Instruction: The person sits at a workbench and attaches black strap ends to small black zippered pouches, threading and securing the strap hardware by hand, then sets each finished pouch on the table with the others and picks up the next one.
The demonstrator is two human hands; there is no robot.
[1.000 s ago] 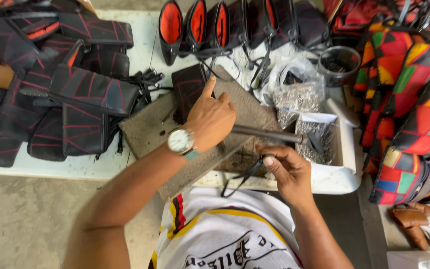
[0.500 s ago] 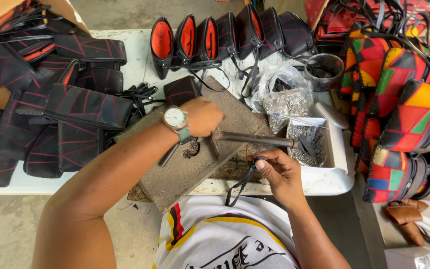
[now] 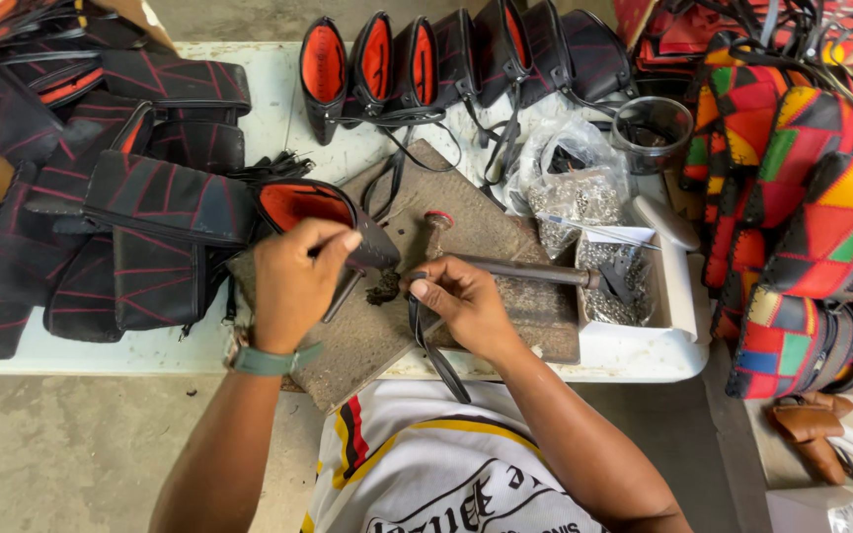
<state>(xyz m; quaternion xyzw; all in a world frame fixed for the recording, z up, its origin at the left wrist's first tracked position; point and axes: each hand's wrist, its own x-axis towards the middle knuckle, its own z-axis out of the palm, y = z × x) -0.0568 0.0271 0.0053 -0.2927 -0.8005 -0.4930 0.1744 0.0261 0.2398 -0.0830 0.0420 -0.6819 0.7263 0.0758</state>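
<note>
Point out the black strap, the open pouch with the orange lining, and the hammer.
black strap (image 3: pixel 433 347), head view, on the stretch below the right hand.
open pouch (image 3: pixel 300 202), head view, on its orange lining.
hammer (image 3: pixel 525 268), head view, on the metal shaft.

a small bag-making workshop: stacks of black stitched pouches and patchwork bags crowd a white surface, with a worn work block, hammer and bagged metal rivets.

left hand: now grips black pouch | right hand: shifted to strap
</note>
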